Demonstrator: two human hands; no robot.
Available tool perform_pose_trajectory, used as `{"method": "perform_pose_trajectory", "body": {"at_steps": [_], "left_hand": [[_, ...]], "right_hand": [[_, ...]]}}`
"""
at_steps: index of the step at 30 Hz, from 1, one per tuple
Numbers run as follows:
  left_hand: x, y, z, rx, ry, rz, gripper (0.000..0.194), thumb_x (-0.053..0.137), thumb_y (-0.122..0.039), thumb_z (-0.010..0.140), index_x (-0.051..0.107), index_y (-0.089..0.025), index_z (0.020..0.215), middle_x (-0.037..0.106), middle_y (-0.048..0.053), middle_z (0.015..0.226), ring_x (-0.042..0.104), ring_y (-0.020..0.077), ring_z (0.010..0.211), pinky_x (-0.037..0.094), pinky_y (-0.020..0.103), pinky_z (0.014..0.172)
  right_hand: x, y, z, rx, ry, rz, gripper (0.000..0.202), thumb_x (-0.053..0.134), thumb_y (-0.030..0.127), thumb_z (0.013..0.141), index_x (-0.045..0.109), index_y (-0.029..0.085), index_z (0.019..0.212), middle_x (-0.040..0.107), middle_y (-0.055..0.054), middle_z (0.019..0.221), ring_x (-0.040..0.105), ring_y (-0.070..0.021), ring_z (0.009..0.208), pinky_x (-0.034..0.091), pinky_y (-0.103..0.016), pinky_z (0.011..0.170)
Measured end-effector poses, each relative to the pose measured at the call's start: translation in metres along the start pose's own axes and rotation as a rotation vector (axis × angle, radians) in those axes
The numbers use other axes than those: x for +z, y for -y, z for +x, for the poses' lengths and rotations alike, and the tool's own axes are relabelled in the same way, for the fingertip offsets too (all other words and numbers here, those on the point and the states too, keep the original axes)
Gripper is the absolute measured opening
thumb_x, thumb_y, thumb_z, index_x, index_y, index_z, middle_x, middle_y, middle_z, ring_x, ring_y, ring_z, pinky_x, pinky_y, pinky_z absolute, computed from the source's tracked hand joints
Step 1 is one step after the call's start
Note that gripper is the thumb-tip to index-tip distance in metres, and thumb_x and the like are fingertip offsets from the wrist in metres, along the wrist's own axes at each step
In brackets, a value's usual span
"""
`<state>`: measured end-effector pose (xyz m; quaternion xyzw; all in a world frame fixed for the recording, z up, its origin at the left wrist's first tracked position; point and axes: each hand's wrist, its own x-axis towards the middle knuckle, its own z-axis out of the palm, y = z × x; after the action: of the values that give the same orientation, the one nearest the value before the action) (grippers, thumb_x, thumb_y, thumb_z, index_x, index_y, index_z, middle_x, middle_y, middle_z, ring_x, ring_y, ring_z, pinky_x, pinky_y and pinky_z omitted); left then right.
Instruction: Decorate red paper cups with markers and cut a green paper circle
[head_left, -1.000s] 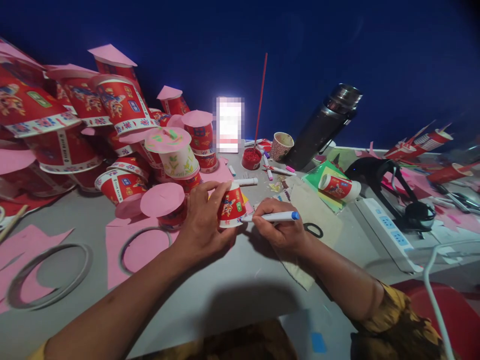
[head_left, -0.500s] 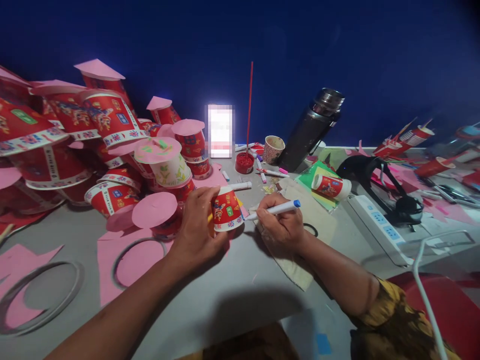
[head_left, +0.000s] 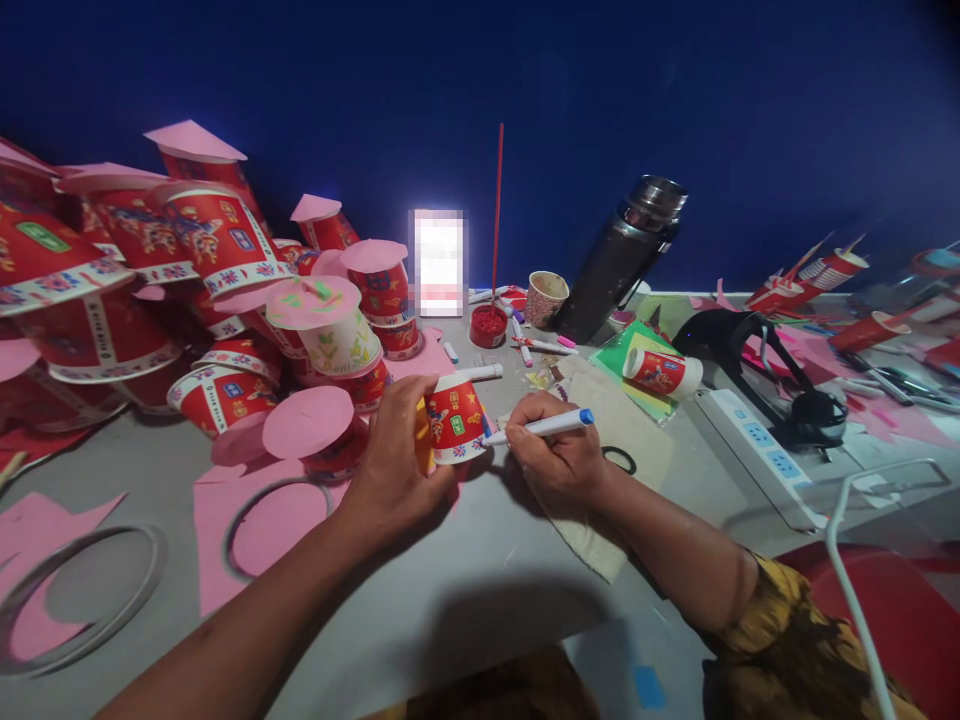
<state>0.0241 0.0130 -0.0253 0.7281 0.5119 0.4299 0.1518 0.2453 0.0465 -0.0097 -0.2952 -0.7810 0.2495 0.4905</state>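
My left hand (head_left: pixel 401 445) is closed around a red paper cup (head_left: pixel 455 422) with a white patterned band along its lower edge. Gripped in my right hand (head_left: pixel 559 450) is a white marker pen (head_left: pixel 551 425) with a blue end. The pen's tip meets the right side of the cup, near the patterned band. Beneath my right hand lies a beige cloth (head_left: pixel 637 410) with a black ring (head_left: pixel 620 460) on it. Left of my left hand sits a pink paper disc (head_left: pixel 308 423) on top of another red cup.
Stacked red cups with pink paper tops (head_left: pixel 225 240) crowd the left. Grey rings (head_left: pixel 150 580) lie on pink paper at front left. Behind stand a red pot (head_left: pixel 488 326), a paper cup (head_left: pixel 547 298) and a black thermos (head_left: pixel 622 260). A power strip (head_left: pixel 757 455) lies right.
The marker has tilted slightly flatter and shifted a little left and down with my right hand. The cup has turned slightly in my left hand.
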Motion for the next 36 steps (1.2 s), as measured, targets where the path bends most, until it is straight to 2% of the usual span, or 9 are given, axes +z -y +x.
{"method": "perform_pose_trajectory", "body": {"at_steps": [6,10,14,19,22,25,31,34,36], "left_hand": [[0.002,0.003,-0.002,0.028,0.009,-0.014,0.077,0.07,-0.013,0.082,0.04,-0.027,0.151,0.049,0.013,0.148,0.055,0.0337,0.138,0.049,0.055,0.118],[0.002,0.002,-0.002,0.058,-0.005,0.002,0.08,0.073,-0.016,0.084,0.039,-0.031,0.154,0.047,0.013,0.147,0.053,0.0347,0.138,0.049,0.057,0.117],[-0.001,0.002,-0.002,0.107,0.004,0.127,0.078,0.071,-0.022,0.086,0.039,-0.026,0.158,0.048,0.016,0.143,0.054,0.0371,0.134,0.05,0.058,0.113],[-0.003,0.003,-0.002,0.244,0.023,0.339,0.081,0.072,-0.035,0.091,0.036,-0.021,0.162,0.051,0.02,0.142,0.054,0.041,0.131,0.048,0.058,0.105],[-0.003,0.001,-0.004,0.282,0.035,0.404,0.082,0.07,-0.044,0.096,0.032,-0.021,0.165,0.054,0.021,0.142,0.053,0.0419,0.13,0.044,0.058,0.105],[-0.005,0.001,-0.004,0.276,0.059,0.423,0.085,0.07,-0.045,0.095,0.03,-0.022,0.167,0.053,0.021,0.144,0.052,0.0433,0.13,0.04,0.06,0.107],[-0.015,0.005,-0.001,0.277,0.179,0.33,0.093,0.067,-0.026,0.087,0.025,-0.022,0.17,0.047,0.022,0.144,0.049,0.0435,0.133,0.041,0.061,0.111],[-0.018,0.005,0.001,0.244,0.202,0.289,0.097,0.064,-0.022,0.089,0.014,-0.022,0.172,0.046,0.022,0.148,0.051,0.0409,0.132,0.044,0.06,0.11],[-0.019,0.003,0.001,0.223,0.192,0.262,0.101,0.065,-0.018,0.087,0.011,-0.022,0.171,0.047,0.021,0.149,0.05,0.0399,0.134,0.044,0.059,0.112]], "right_hand": [[0.0,0.001,0.001,-0.013,0.026,-0.02,0.012,0.063,0.021,0.097,0.066,0.022,0.086,0.068,0.001,0.076,0.062,-0.0142,0.064,0.05,-0.027,0.063],[-0.001,0.001,0.001,-0.009,-0.012,0.005,0.012,0.063,0.019,0.098,0.066,0.023,0.087,0.069,0.001,0.077,0.064,-0.0142,0.066,0.051,-0.027,0.065],[-0.002,0.002,0.002,-0.024,-0.033,0.01,0.013,0.063,0.021,0.099,0.066,0.023,0.086,0.07,0.001,0.075,0.065,-0.015,0.065,0.052,-0.027,0.064],[0.0,0.009,0.001,-0.127,0.045,0.013,0.012,0.063,0.018,0.098,0.066,0.022,0.087,0.071,0.0,0.074,0.065,-0.0147,0.064,0.052,-0.027,0.062],[0.0,0.011,0.0,-0.121,0.049,0.006,0.011,0.063,0.018,0.098,0.067,0.023,0.088,0.072,-0.001,0.076,0.066,-0.0157,0.065,0.053,-0.028,0.063],[-0.001,0.008,0.0,-0.062,0.013,0.03,0.012,0.063,0.019,0.097,0.068,0.022,0.086,0.071,-0.001,0.075,0.065,-0.0155,0.064,0.053,-0.028,0.062],[-0.005,0.006,0.001,0.145,-0.081,0.15,0.015,0.067,0.023,0.093,0.069,0.021,0.079,0.066,0.001,0.07,0.061,-0.0144,0.063,0.048,-0.027,0.061],[-0.002,0.009,0.002,0.332,-0.142,0.344,0.018,0.074,0.031,0.089,0.069,0.021,0.074,0.065,0.002,0.066,0.059,-0.0147,0.062,0.047,-0.028,0.062],[0.0,0.009,0.003,0.435,-0.158,0.477,0.021,0.079,0.038,0.085,0.071,0.021,0.075,0.064,0.002,0.063,0.056,-0.0137,0.057,0.045,-0.027,0.057]]}}
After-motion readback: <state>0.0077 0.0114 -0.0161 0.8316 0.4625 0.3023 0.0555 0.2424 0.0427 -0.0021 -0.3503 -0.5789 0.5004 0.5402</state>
